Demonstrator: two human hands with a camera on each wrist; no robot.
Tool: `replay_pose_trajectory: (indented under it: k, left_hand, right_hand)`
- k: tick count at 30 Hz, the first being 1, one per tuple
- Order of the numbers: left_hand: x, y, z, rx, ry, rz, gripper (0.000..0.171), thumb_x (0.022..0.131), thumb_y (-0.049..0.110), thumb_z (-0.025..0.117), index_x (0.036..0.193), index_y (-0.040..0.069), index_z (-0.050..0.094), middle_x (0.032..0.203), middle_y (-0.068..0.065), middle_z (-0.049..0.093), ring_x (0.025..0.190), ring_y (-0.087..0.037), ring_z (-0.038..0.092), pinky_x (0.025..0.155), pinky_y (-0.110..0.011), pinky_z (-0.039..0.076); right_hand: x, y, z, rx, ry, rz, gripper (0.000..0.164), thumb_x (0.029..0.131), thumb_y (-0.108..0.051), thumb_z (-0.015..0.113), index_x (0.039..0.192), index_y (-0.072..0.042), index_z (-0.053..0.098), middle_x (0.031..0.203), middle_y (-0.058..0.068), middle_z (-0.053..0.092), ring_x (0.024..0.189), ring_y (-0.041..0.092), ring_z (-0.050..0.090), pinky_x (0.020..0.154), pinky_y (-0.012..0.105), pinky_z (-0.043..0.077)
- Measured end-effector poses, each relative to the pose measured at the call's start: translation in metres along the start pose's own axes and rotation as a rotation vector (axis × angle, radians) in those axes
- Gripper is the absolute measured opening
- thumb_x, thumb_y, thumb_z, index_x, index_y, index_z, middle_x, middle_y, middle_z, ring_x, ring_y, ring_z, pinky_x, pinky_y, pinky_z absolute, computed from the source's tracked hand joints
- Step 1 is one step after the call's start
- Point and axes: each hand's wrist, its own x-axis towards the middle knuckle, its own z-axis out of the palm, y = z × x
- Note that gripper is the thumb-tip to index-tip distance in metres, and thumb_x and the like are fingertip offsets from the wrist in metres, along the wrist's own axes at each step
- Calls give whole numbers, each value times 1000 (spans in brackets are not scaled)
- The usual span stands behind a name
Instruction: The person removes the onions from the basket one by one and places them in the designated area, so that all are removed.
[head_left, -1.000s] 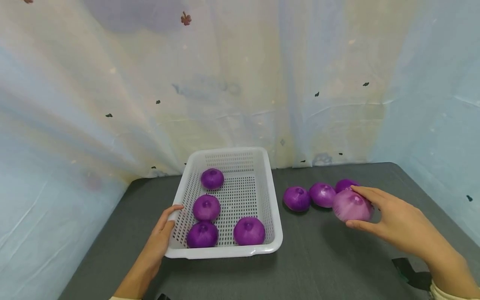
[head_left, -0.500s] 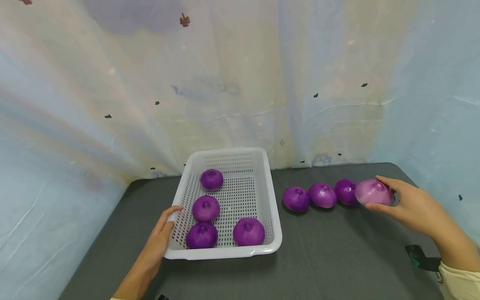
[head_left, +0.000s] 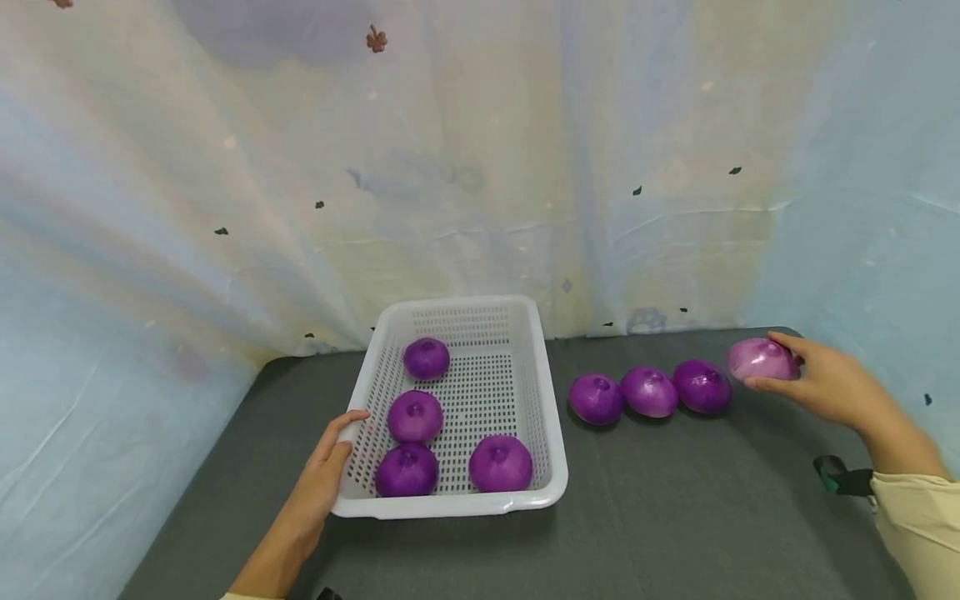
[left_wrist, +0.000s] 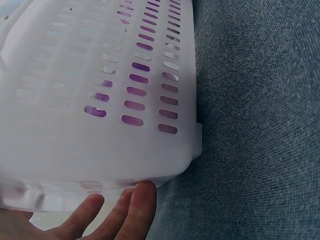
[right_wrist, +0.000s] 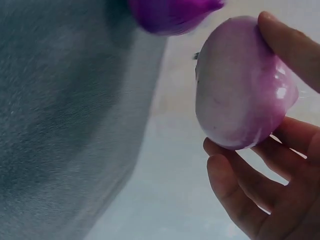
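My right hand (head_left: 840,379) holds a pale purple onion (head_left: 762,359) between thumb and fingers, above the table's far right part. In the right wrist view the onion (right_wrist: 242,85) hangs apart from the table surface, its whitish underside showing. Three darker purple onions stand in a row to its left: the left one (head_left: 596,399), the middle one (head_left: 648,392) and the right one (head_left: 702,386). The left hand (head_left: 322,467) grips the left rim of a white plastic basket (head_left: 553,417). From the left wrist, its fingers (left_wrist: 140,212) show against the basket's outside.
Several purple onions lie in the basket, among them one at the back (head_left: 426,358) and one at the front right (head_left: 500,463). The dark grey table (head_left: 637,517) ends at a pale patterned curtain (head_left: 480,167) behind and at both sides.
My right hand has moved right and toward the back with the pale onion, uncovering the right-hand onion of the row. The left hand and basket have stayed in place.
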Motion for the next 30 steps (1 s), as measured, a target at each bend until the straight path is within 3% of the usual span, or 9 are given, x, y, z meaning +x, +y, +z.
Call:
replay_pose_trajectory:
  k: [12,30]
  left_hand:
    - [1,0,1,-5,3,13,42,102,17,22,142,29,31,146,-12,34,112,-26,52,79,-35,46]
    - [0,0,0,-5,6,-1,42,102,17,21,142,30,30,147,-12,34,115,-29,52,79,-35,46]
  right_hand:
    - [16,36,30,-1,-60,-12,91,79,-48,71,135,15,37,121,44,48,101,53,53,76,59,45]
    - [13,37,42,13,-50,-4,94,79,-48,71,135,17,35,125,46,42,108,58,47,81,64,42]
